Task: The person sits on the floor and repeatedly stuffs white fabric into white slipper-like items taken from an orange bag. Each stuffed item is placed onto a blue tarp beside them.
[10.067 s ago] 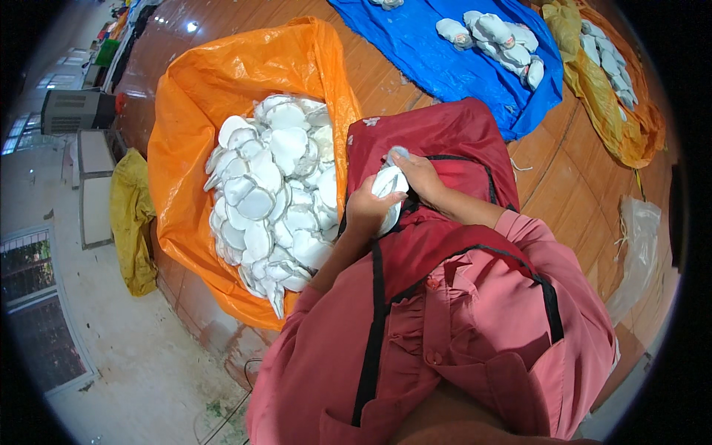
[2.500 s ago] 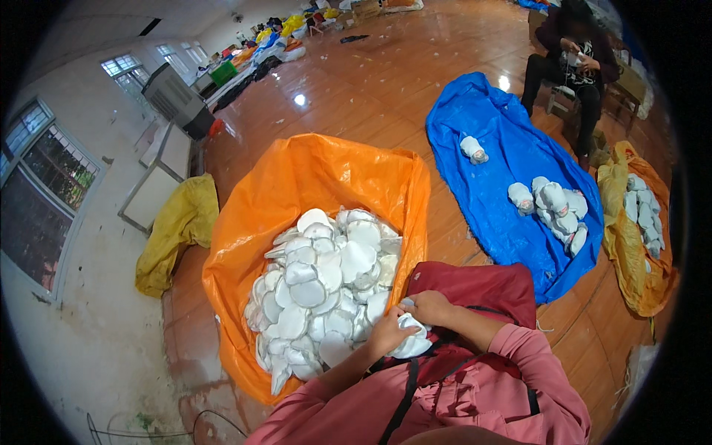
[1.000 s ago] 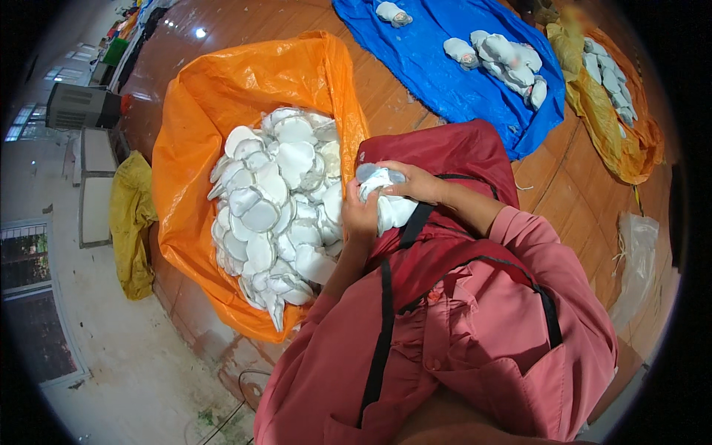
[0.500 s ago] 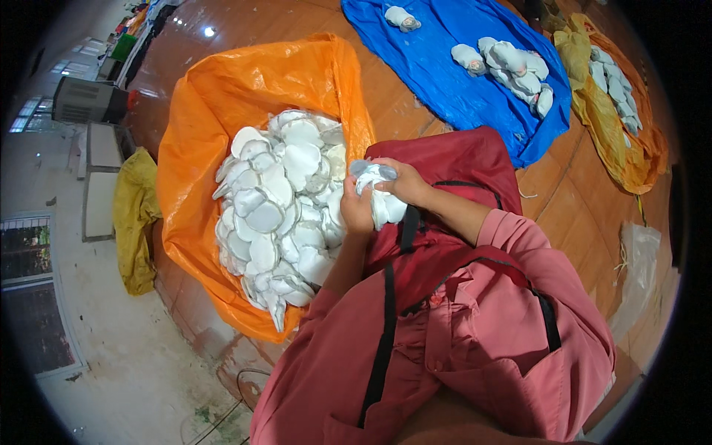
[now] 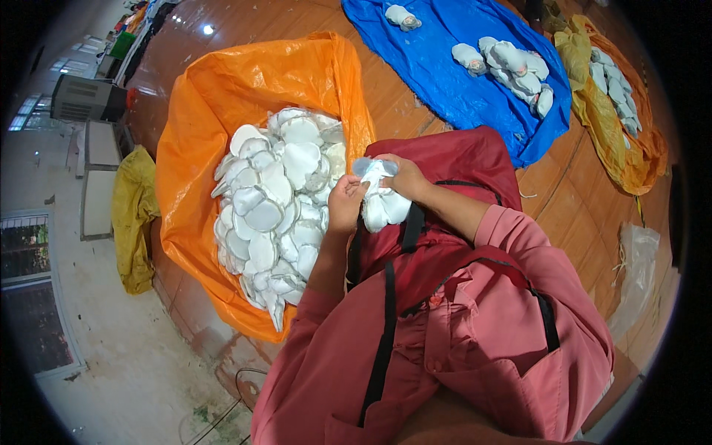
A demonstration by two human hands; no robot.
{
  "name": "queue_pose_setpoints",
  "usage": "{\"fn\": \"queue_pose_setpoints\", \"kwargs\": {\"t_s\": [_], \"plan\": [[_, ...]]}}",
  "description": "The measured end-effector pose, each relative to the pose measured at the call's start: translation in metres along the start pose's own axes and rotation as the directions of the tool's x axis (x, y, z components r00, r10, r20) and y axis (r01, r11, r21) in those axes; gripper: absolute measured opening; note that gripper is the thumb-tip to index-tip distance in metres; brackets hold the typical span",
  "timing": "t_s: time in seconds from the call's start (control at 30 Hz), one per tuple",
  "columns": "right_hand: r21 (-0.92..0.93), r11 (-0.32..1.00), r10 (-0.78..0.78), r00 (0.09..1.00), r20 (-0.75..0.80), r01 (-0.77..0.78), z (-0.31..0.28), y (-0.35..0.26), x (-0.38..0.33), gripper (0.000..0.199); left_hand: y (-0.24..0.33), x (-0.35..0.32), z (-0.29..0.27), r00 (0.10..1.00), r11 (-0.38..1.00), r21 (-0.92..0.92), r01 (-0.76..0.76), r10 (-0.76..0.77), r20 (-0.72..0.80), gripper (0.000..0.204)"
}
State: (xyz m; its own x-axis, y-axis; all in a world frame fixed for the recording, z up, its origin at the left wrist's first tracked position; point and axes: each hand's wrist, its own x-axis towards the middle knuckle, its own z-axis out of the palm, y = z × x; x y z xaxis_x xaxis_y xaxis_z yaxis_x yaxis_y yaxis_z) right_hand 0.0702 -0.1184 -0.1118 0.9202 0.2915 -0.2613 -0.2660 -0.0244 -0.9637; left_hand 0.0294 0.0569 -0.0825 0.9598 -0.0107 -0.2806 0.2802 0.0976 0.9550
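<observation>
My right hand (image 5: 403,178) is closed on a white fabric bundle (image 5: 383,206) with two greyish rounded flaps at its upper end. The bundle's lower lobes hang over the dark red cloth on my lap. At the bundle's left side is my left hand (image 5: 346,202), its fingers bent and pinched at the edge of the white fabric. Just left of it, a large orange sack (image 5: 256,74) stands with its mouth wide, full of white rounded fabric pieces (image 5: 265,215) heaped on each other.
A blue sheet (image 5: 415,63) on the brown tiled floor bears several white bundles (image 5: 515,67). To its right lies a yellow and orange sack (image 5: 645,148) with more white pieces. A yellow sack (image 5: 133,222) hangs by the left wall; a clear plastic bag (image 5: 636,271) lies right.
My left hand has drawn slightly left and down, with its fingers now more bent. More of the white bundle shows, with its lobes spread lower. My right hand stays on it.
</observation>
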Motion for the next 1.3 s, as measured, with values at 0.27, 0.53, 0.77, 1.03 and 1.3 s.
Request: {"fn": "queue_pose_setpoints", "kwargs": {"t_s": [0.27,0.53,0.77,1.03,1.3], "plan": [[-0.031,0.999,-0.045,0.993,-0.111,0.041,0.007,0.004,-0.007,0.051,-0.011,0.004,0.006,1.000,0.992,-0.128,0.007,-0.006,0.013,0.033],[0.046,0.994,-0.105,0.991,0.088,0.101,-0.005,0.003,-0.007,0.058,0.030,0.017,-0.003,0.986,0.985,0.170,-0.009,-0.020,0.166,0.057],[-0.237,0.927,-0.269,0.956,0.117,0.290,-0.008,0.000,-0.006,0.081,0.057,0.058,-0.003,0.888,0.808,0.582,0.090,-0.330,0.321,0.048],[-0.441,0.886,-0.114,0.988,0.100,0.146,0.000,-0.031,-0.009,0.112,0.081,0.072,0.008,0.784,0.503,0.844,-0.185,-0.443,0.435,0.055],[-0.370,0.906,-0.190,0.979,0.072,0.203,0.006,-0.023,-0.019,0.118,0.065,0.065,0.010,0.696,0.605,0.785,-0.134,-0.507,0.509,0.051]]}}
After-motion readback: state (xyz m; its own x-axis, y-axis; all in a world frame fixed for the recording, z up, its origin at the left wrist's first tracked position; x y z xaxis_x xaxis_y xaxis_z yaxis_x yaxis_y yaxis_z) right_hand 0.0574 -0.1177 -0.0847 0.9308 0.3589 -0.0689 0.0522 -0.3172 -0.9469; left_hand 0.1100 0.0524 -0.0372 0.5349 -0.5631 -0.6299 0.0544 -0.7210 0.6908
